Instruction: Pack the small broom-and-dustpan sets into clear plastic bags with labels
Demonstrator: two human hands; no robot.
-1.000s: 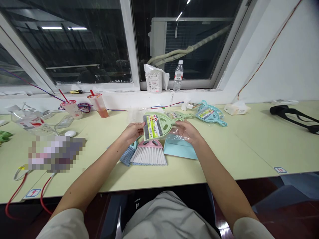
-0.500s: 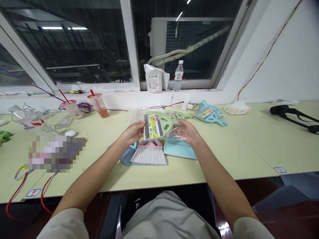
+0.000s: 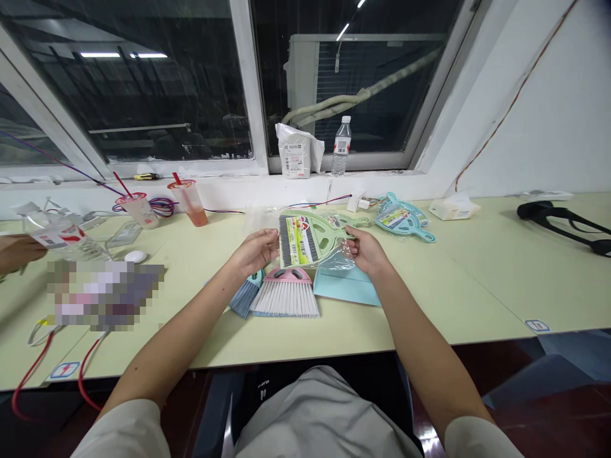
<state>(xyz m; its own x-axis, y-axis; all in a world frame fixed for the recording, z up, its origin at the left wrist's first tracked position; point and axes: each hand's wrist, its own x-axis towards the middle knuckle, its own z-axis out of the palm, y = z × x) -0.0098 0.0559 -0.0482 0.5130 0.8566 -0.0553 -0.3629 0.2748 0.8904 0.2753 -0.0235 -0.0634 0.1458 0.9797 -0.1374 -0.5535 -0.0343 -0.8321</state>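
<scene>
A: What's the setting in the head view?
B: A pale table point(image 3: 458, 305) below dark windows point(image 3: 176, 83).
A: And the hands?
B: The left hand point(image 3: 255, 251) pinches the bristle-side edge of a wrapped green brush-and-dustpan set point(image 3: 322, 238); the right hand point(image 3: 367, 249) grips its handle end.
A: Where's that set?
B: Between both hands, over the table, just beyond a pink brush point(image 3: 286, 292), a blue brush point(image 3: 248, 292) and a light-blue dustpan point(image 3: 346, 285).
A: Others nearby?
B: Another person's hand point(image 3: 19, 253) at the left edge, by a clear bottle point(image 3: 67, 235); I can't tell whether they touch.
</scene>
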